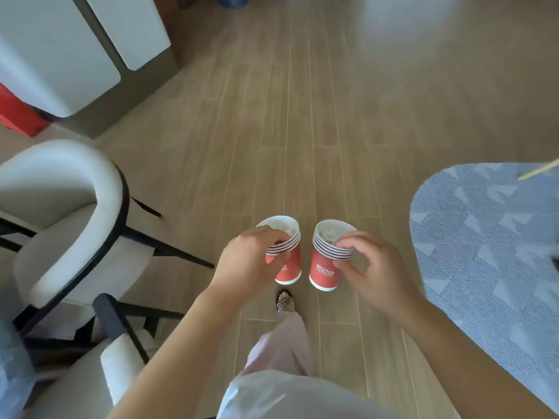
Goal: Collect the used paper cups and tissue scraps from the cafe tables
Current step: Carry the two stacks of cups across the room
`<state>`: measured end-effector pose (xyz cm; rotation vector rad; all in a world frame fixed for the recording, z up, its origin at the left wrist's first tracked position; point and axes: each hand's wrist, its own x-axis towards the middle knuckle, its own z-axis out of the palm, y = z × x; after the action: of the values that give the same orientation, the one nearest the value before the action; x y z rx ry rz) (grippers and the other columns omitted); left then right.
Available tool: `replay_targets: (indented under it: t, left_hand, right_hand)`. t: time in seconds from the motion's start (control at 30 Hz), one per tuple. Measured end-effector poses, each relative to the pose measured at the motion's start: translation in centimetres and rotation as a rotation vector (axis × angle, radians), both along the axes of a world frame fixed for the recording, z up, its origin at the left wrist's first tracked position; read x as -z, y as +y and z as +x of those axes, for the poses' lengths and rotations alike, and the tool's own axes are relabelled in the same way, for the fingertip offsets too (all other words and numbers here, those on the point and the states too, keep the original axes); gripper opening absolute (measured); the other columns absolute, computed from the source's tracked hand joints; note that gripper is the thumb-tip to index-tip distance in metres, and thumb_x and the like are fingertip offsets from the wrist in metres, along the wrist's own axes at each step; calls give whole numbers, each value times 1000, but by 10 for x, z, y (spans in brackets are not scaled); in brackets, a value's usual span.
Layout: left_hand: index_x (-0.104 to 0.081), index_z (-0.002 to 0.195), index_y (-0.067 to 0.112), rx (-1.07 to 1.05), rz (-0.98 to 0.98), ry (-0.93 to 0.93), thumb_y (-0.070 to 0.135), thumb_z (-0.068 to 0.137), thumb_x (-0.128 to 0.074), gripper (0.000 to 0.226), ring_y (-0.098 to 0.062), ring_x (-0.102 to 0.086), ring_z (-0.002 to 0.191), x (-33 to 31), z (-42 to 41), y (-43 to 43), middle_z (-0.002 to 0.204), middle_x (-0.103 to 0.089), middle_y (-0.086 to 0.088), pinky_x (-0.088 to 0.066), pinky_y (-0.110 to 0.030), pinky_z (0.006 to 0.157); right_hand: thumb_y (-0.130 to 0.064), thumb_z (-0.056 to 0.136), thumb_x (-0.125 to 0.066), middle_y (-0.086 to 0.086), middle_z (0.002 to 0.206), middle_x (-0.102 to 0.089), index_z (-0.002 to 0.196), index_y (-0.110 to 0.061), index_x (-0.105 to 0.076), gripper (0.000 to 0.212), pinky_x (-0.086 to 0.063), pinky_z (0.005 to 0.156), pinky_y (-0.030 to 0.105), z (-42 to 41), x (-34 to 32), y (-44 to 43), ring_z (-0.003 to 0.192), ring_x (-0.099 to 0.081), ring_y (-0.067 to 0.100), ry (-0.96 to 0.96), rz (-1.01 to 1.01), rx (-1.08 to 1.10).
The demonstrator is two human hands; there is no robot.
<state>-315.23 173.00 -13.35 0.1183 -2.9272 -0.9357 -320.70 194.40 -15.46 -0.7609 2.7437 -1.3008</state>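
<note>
Wooden floor (302, 116) underfoot, blue carpet (490, 252) right, white chair (69, 213) left; left hand (245, 261) grips a nested stack of red cups (286, 258) at the rims; right hand (375, 267) pinches a second stack (325, 267) just beside it; crumpled tissue (329, 232) sits inside the top cup.

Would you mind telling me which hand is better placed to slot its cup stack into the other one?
Probably the left hand: it grips its cup stack from above, while the right hand pinches the other stack at the side, leaving its mouth open. The tissue inside may get in the way.
</note>
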Motion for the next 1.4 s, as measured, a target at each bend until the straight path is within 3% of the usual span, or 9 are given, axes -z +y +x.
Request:
replay_targets:
  t: [0.3, 0.47, 0.7, 0.83, 0.97, 1.07, 1.33, 1.4]
  left_hand:
    - [-66, 102, 25, -62, -26, 1, 22, 80, -66, 22, -13, -61, 88, -10, -203, -97, 99, -67, 10, -50, -31, 71]
    - [-66, 103, 25, -72, -48, 39, 21, 79, -67, 24, -12, -61, 87, -26, -314, -146, 100, -67, 11, -48, -28, 70]
    - [-64, 104, 28, 14, -40, -24, 23, 81, -64, 24, -13, -61, 89, -14, -466, -159, 99, -67, 13, -51, -34, 72]
    - [-65, 104, 28, 43, -57, -27, 24, 80, -64, 24, -13, -61, 88, -5, -577, -159, 100, -67, 13, -49, -29, 71]
    - [-65, 103, 29, 42, -37, -37, 22, 79, -64, 25, -12, -63, 88, -6, -677, -154, 98, -67, 13, -50, -30, 72]
    - [-65, 103, 29, 37, -18, -39, 24, 80, -64, 24, -11, -63, 91, -11, -759, -154, 101, -68, 13, -50, -29, 74]
    - [-65, 103, 28, -39, 21, -41, 21, 80, -64, 24, -13, -61, 94, -8, -910, -179, 101, -67, 13, -51, -34, 76]
    - [-66, 102, 26, -53, 20, -22, 20, 79, -65, 24, -15, -61, 94, -3, -953, -190, 100, -67, 10, -51, -36, 76]
  right_hand:
    - [-2, 70, -73, -15, 92, -61, 90, -15, -66, 25, -36, 79, 1, -215, -13, -99, 90, -54, -5, 40, -36, -69]
    - [-1, 70, -74, -10, 94, -63, 90, -13, -66, 24, -39, 81, 4, -323, -25, -145, 91, -55, -3, 83, -79, -79]
    - [-1, 69, -74, -11, 96, -61, 92, -14, -66, 28, -39, 84, 13, -466, -10, -162, 93, -59, 9, 50, -35, -24]
    - [0, 68, -74, -7, 96, -63, 92, -12, -67, 28, -35, 84, 5, -572, -2, -163, 93, -57, 10, 46, -18, 19]
    - [4, 68, -72, 1, 95, -68, 92, -8, -67, 27, -40, 85, 20, -673, -8, -161, 93, -58, 15, 48, -1, -5]
    - [5, 69, -72, 1, 93, -68, 90, -6, -67, 25, -44, 82, 24, -757, -19, -164, 91, -60, 16, 75, -16, -35]
    - [6, 68, -72, 5, 93, -68, 90, -4, -67, 25, -38, 83, 13, -920, -21, -195, 91, -57, 10, 83, 9, -97]
    - [4, 69, -71, 3, 95, -68, 91, -6, -67, 25, -40, 85, 17, -966, -18, -208, 94, -58, 12, 80, 26, -100]
